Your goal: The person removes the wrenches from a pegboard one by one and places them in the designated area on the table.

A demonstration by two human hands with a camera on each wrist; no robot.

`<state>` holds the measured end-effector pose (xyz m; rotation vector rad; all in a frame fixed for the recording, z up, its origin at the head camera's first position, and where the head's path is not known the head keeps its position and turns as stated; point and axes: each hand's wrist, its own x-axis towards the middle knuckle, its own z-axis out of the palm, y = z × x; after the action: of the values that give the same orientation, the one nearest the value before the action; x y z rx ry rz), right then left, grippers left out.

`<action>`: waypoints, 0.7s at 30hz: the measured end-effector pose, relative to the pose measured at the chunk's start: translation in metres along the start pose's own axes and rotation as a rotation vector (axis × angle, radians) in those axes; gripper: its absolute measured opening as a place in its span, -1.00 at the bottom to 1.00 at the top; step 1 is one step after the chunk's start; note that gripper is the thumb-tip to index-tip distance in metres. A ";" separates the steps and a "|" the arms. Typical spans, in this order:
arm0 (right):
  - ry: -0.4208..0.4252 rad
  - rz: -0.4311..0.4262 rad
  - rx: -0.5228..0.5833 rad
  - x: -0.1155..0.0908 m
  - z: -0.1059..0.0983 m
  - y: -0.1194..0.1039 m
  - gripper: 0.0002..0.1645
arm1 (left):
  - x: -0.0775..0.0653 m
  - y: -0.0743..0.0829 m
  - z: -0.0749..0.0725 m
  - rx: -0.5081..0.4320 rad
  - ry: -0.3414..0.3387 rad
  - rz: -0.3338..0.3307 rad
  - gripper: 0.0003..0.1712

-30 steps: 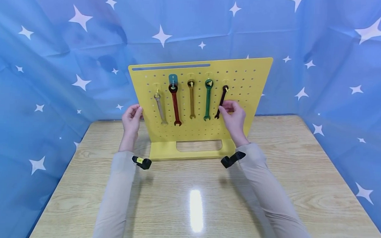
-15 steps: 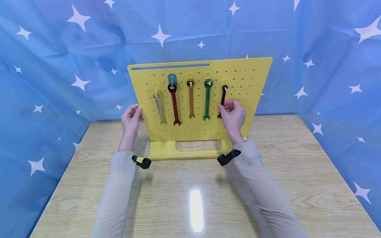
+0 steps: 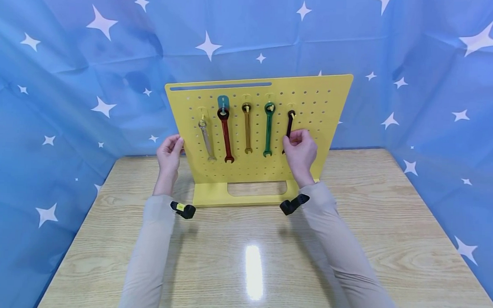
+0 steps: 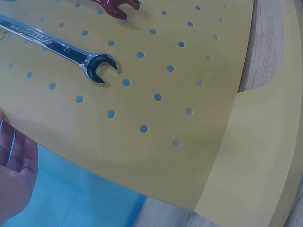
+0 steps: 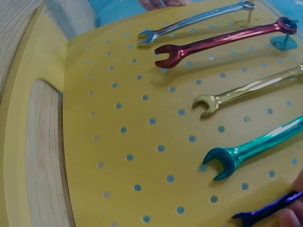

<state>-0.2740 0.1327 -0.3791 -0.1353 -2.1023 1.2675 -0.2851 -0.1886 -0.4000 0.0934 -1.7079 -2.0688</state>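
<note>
A yellow pegboard [image 3: 233,171] stands upright on its base, with a row of combination wrenches hanging from pegs. My left hand [image 3: 169,156] grips the board's left edge, thumb at the edge. With thumb and fingers, my right hand [image 3: 302,151] pinches the dark purple wrench [image 5: 270,210] at the far right of the row. Its ring end stays on its peg, and the hand covers part of its shaft. To its left hang a green wrench [image 3: 268,130], a gold wrench [image 3: 248,129], a red wrench [image 3: 226,137] and a silver wrench [image 4: 61,47].
The board's base [image 3: 212,198] rests on a light wooden table [image 3: 210,261]. A long slot [image 3: 220,87] runs along the board's top, and a cut-out [image 3: 257,189] opens in its base. Behind hangs a blue curtain [image 3: 251,27] with white stars.
My right hand has shifted slightly left over the purple wrench, whose lower end has swung a little right and is more covered. My left hand has stayed at the board's edge.
</note>
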 end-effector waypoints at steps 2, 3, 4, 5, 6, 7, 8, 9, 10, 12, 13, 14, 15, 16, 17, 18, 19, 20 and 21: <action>0.001 -0.012 -0.015 0.000 -0.001 0.000 -0.82 | 0.000 0.000 0.000 0.005 -0.001 0.002 -0.78; 0.000 -0.018 -0.022 -0.001 -0.001 0.000 -0.82 | 0.000 0.000 0.000 0.009 -0.002 0.004 -0.78; 0.000 -0.023 -0.029 -0.001 -0.001 0.000 -0.83 | 0.000 0.000 0.000 0.012 -0.004 0.007 -0.77; 0.001 -0.026 -0.034 -0.001 -0.001 0.000 -0.83 | 0.000 0.000 0.000 0.014 -0.005 0.008 -0.77; 0.001 -0.033 -0.035 -0.001 -0.001 0.000 -0.83 | -0.001 -0.001 -0.001 0.017 -0.007 0.011 -0.76; 0.001 -0.036 -0.035 -0.002 -0.001 0.000 -0.83 | -0.001 -0.001 -0.001 0.020 -0.009 0.015 -0.76; 0.001 -0.039 -0.035 -0.002 -0.001 0.000 -0.83 | -0.001 -0.001 -0.001 0.021 -0.011 0.018 -0.76; 0.001 -0.044 -0.033 -0.003 -0.001 -0.001 -0.84 | -0.001 -0.001 -0.001 0.020 -0.012 0.023 -0.76; 0.002 -0.048 -0.032 -0.003 -0.001 -0.001 -0.84 | -0.001 -0.001 -0.001 0.018 -0.013 0.025 -0.76; 0.003 -0.057 -0.025 -0.004 -0.002 -0.001 -0.85 | -0.001 -0.001 -0.001 0.013 -0.012 0.030 -0.76; 0.003 -0.061 -0.021 -0.005 -0.002 -0.002 -0.85 | -0.001 -0.001 -0.001 0.012 -0.011 0.032 -0.76; 0.004 -0.064 -0.018 -0.006 -0.003 -0.002 -0.85 | -0.001 -0.001 -0.001 0.009 -0.010 0.032 -0.76; 0.007 -0.065 -0.017 -0.006 -0.003 -0.002 -0.86 | 0.000 -0.001 -0.001 0.007 -0.008 0.032 -0.76; 0.008 -0.068 -0.014 -0.006 -0.003 -0.002 -0.86 | 0.000 -0.001 -0.001 0.004 -0.006 0.032 -0.76; 0.009 -0.072 -0.011 -0.007 -0.004 -0.002 -0.86 | 0.000 -0.001 0.000 0.001 -0.005 0.031 -0.77; 0.008 -0.075 -0.009 -0.007 -0.004 -0.002 -0.86 | 0.000 -0.001 0.000 -0.001 -0.005 0.031 -0.78; 0.008 -0.078 -0.008 -0.008 -0.005 -0.001 -0.86 | 0.000 -0.002 -0.001 -0.003 -0.005 0.031 -0.78; 0.009 -0.082 -0.008 -0.008 -0.006 -0.001 -0.86 | 0.000 -0.001 -0.001 -0.003 -0.006 0.031 -0.78; 0.010 -0.088 -0.007 -0.009 -0.006 -0.001 -0.85 | 0.000 -0.001 -0.001 -0.002 -0.007 0.032 -0.79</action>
<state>-0.2631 0.1332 -0.3808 -0.0512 -2.0812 1.2057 -0.2853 -0.1889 -0.4014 0.0581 -1.7006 -2.0498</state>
